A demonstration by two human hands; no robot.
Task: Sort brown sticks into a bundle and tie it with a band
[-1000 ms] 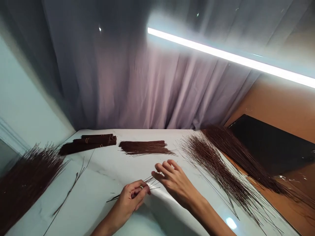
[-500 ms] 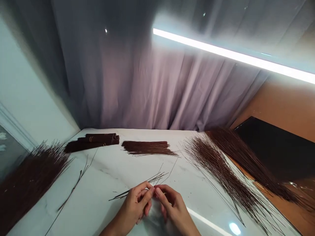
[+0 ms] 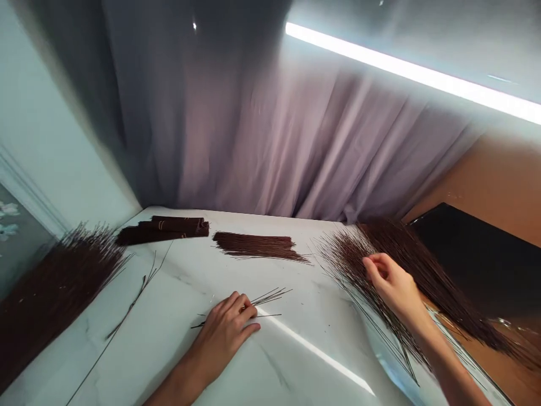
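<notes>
The left hand (image 3: 228, 322) grips several thin sticks (image 3: 267, 296). Whether the right hand (image 3: 392, 283), over one loose pile (image 3: 347, 249), grips anything, I cannot tell.

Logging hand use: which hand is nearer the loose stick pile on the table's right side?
Right: the right hand is over the loose pile; the left hand is well left of it, over thin sticks.

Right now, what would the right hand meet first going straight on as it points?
Probably the loose pile of thin dark-brown sticks, seen just past the right hand; its height over them is unclear.
</notes>
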